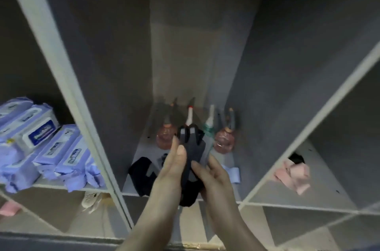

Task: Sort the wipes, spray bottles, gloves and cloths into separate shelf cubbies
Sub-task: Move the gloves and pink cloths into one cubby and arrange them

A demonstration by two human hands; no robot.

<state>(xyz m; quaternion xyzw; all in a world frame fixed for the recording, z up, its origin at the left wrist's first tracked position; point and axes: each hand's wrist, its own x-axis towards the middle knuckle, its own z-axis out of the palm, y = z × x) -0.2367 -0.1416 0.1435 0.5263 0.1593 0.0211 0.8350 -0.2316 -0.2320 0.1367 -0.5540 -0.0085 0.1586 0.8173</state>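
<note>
Both hands hold a dark grey-and-black glove [193,148] at the mouth of the middle cubby. My left hand [172,168] presses its left side; my right hand [211,176] grips it from the right and below. Another black glove [141,174] lies on the cubby floor at the left. Several spray bottles [224,139] stand at the back of the same cubby, partly hidden by the glove. Purple wipes packs [41,143] fill the left cubby. A pink cloth [294,176] lies in the right cubby.
A light blue item [233,173] lies on the middle cubby floor right of my hands. In the lower row, a cream glove-like thing [92,201] and a pink cloth [10,208] show at the left. White shelf dividers [86,106] separate the cubbies.
</note>
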